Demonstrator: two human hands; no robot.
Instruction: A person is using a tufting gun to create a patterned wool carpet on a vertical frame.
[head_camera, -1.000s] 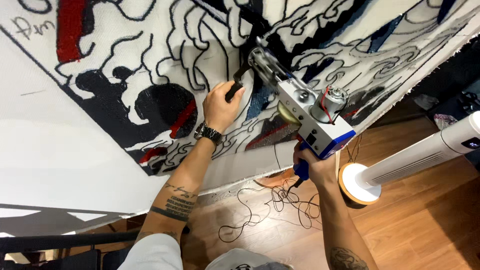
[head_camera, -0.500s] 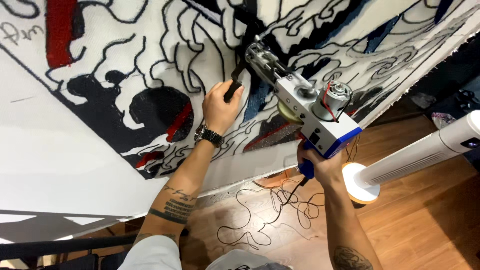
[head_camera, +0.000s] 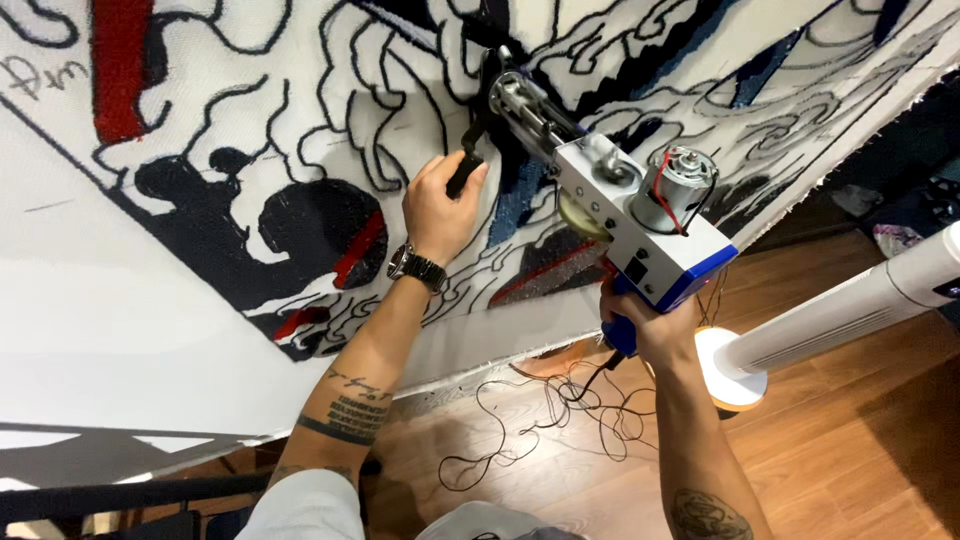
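there is not much of this kind to tell. a handwritten pencil mark (head_camera: 30, 75) sits near the upper left edge of the stretched cloth, thin grey strokes on bare white fabric, just left of a red tufted patch. at the far right edge, a small dark panel (head_camera: 945, 290) shows on the white tower fan, too small and cut off to tell if it is a screen. no packages or signs show.
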